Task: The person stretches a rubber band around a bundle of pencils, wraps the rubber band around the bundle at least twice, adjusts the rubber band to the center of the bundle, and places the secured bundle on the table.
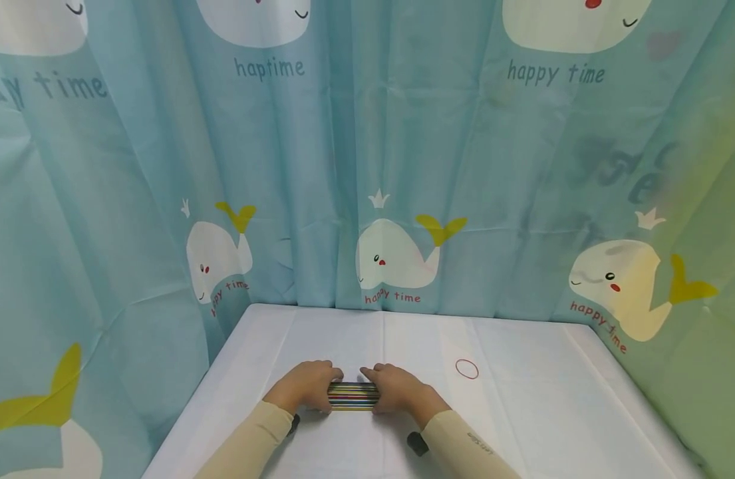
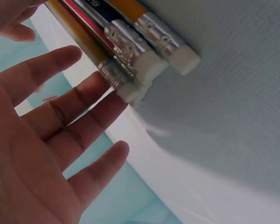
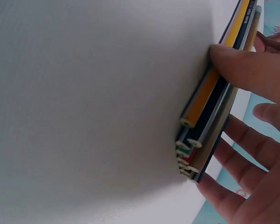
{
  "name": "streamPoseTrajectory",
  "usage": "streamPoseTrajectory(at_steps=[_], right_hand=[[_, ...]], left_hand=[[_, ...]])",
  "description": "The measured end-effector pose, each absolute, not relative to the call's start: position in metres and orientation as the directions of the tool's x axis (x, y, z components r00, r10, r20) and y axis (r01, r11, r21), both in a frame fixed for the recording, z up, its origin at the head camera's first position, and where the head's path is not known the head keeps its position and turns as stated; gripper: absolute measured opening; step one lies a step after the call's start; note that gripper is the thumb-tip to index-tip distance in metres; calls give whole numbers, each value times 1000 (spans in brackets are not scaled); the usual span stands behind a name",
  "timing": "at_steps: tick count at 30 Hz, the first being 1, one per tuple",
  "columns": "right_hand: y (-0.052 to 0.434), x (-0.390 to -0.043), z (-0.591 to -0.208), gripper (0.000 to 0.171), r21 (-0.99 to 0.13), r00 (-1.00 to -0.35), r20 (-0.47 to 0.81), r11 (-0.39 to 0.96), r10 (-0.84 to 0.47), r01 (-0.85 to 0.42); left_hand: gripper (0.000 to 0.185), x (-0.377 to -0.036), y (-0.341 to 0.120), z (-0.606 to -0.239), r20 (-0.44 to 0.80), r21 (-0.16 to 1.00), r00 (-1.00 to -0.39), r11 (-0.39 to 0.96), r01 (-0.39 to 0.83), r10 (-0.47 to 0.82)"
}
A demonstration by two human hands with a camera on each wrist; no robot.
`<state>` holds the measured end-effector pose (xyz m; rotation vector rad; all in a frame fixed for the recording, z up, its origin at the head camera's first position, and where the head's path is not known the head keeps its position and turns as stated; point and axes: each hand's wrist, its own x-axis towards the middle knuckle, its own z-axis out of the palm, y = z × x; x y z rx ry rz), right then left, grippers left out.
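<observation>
Both hands hold a bundle of pencils [image 1: 352,396] lying crosswise low over the white table. At its left end is my left hand [image 1: 310,384]. In the left wrist view, fingertips touch the silver ferrules near the white erasers [image 2: 151,67]; the left thumb is not clearly seen there. My right hand [image 1: 397,388] grips the other end. Its thumb [image 3: 238,67] presses a yellow pencil [image 3: 205,95] from the near side, with fingers behind the bundle. The right-hand pencil ends look flat and unsharpened, set at uneven lengths.
A thin red ring [image 1: 467,369] is on the white-covered table [image 1: 535,392], right of the hands; whether it is loose or drawn I cannot tell. Blue curtains [image 1: 319,166] printed with whales hang along the table's back and sides.
</observation>
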<state>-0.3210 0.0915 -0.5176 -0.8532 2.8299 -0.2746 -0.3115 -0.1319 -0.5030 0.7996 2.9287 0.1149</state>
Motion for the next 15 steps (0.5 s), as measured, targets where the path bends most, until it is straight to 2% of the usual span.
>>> streamPoseTrajectory(at_steps=[7,15], right_hand=[[88,-318,-516,69,-226,-804,-108,802,-585,-553],[82,-317,-516,55,-197,-800,-105,801,-591,-565]], left_hand=[[42,-311,-130,-506,-89,78,-847,852,518,524],[40,-310,-128,-509,-76,84,-842,845,528,533]])
